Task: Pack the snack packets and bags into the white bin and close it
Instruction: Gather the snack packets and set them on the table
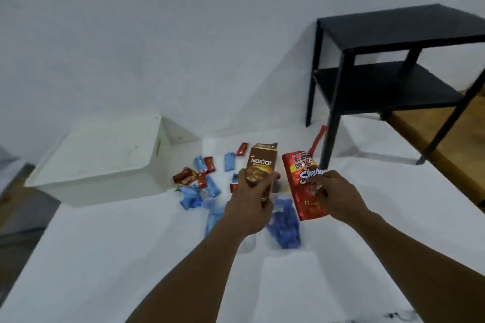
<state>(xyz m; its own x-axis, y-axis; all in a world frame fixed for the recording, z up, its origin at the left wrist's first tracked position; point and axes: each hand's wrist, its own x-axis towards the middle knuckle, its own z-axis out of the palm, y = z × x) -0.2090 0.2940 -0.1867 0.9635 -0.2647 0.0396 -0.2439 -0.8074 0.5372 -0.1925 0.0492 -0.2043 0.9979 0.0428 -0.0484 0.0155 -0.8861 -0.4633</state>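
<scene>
Your left hand is wrapped around the lower half of a brown Nextar bag, held upright. Your right hand pinches a red snack bag at its middle, thumb on the front.

At far left, the white bin sits on the white-covered surface, well apart from both hands. Blur hides whether its lid is on.

Just right of the bin lies a loose scatter of small red and blue packets, some touching and some overlapping. These look light and slick, so gather several in a cupped hand rather than one by one.

Below your left hand is a blue bag, lying flat and soft-looking.

Both held bags seem light, with thin, glossy film that may slip and crumple. The contents probably crush easily. Hold them across the body, as you are doing, not by the top seal, and squeeze gently.

A thin red stick packet lies beyond the red bag, by the leg of a black side table at right.
</scene>
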